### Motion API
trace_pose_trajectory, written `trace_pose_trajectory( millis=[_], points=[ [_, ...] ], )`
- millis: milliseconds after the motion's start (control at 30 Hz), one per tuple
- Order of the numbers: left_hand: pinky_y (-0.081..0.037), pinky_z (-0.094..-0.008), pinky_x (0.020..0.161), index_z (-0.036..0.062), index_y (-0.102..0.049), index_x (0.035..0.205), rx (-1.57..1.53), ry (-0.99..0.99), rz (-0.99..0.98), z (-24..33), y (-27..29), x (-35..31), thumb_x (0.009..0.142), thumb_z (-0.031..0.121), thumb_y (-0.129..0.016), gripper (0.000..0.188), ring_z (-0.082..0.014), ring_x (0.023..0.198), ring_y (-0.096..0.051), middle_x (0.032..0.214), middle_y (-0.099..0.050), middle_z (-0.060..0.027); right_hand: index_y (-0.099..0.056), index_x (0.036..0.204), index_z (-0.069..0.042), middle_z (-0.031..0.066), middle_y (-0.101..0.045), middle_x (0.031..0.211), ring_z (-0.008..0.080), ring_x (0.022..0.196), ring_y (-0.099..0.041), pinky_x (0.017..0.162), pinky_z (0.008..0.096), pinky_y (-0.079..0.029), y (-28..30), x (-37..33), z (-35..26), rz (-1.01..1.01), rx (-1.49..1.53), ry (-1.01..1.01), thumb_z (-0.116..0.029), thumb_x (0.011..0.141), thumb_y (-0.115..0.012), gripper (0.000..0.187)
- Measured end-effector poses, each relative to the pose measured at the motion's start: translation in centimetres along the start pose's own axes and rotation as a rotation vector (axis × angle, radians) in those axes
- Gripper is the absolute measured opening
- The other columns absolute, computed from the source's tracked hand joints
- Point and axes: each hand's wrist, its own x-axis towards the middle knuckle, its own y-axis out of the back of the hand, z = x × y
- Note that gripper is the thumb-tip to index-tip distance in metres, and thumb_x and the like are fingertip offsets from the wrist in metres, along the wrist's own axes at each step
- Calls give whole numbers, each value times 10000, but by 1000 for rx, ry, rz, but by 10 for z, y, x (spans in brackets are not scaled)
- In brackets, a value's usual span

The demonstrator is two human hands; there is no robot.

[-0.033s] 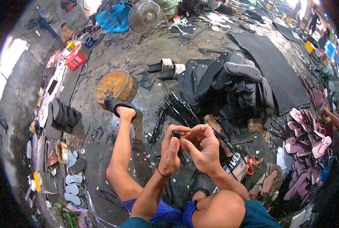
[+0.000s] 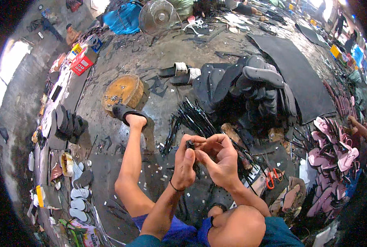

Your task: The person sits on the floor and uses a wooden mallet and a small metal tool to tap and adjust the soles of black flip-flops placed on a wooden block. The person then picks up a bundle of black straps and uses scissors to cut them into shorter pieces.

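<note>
In front of my knees, my left hand [image 2: 184, 164] is closed around a small bunch of black straps [image 2: 190, 145], with the ends showing above the thumb. Close against it, my right hand [image 2: 221, 158] curls its fingers, thumb and fingertips drawn in toward the left fingers. Whatever the right fingertips pinch is too small or hidden to make out. Beyond the hands lies a loose bundle of shiny black straps [image 2: 195, 117] on the floor. Farther back is a heap of black sandal soles [image 2: 218, 84]. Orange-handled scissors [image 2: 272, 179] lie to the right of my right forearm.
My outstretched foot in a black clog [image 2: 126, 113] rests by a round wooden block [image 2: 130, 92] with small bits on it. Pink flip-flops [image 2: 327, 160] are piled at right, near another person's arm [image 2: 358, 126]. A black sheet [image 2: 292, 74] and a fan [image 2: 159, 18] are farther off.
</note>
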Motion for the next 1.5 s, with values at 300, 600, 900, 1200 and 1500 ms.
trace_pose_trajectory(
  millis=[300, 600, 900, 1200, 1500],
  points=[
    [-384, -259, 532, 126, -446, 822, -101, -146, 365, 1, 2, 11, 1033, 441, -408, 381, -106, 599, -404, 694, -418, 9, -510, 1178, -55, 82, -572, 1031, 187, 937, -582, 772, 337, -491, 8, 0, 65, -338, -210, 263, -193, 859, -730, 412],
    [-142, -237, 315, 182, -377, 779, -218, -229, 666, 134, 147, -27, 1033, 477, -370, 389, -46, 441, -159, 601, -231, 66, -640, 1140, -71, 188, -650, 1057, 376, 1059, -604, 931, 490, -486, 58, 1, 192, -1361, -1076, -264, -510, 681, -770, 648],
    [-203, -235, 347, 141, -427, 893, -138, 450, 808, 39, 33, -29, 1001, 525, -429, 399, -89, 442, -243, 620, -305, 16, -668, 895, 19, 217, -664, 882, 348, 860, -666, 747, 436, -557, 94, 137, 282, -187, -1387, -176, -118, 784, -633, 180],
    [-284, -182, 389, 41, -567, 1174, 31, 485, 236, -29, 11, 25, 966, 207, -609, 269, -37, 503, -430, 942, -646, -52, -601, 1089, 29, 156, -695, 870, 202, 697, -675, 663, 355, -533, 73, 77, 106, -69, -410, -20, -170, 954, -563, 244],
    [-377, -172, 513, 52, -687, 1032, 160, 161, 164, 44, 1, 50, 962, 184, -625, 162, -17, 593, -467, 992, -709, -35, -605, 1178, 6, 94, -707, 956, 140, 849, -668, 777, 299, -537, 36, -9, 31, -121, -158, -174, -155, 959, -609, 272]
  ],
)
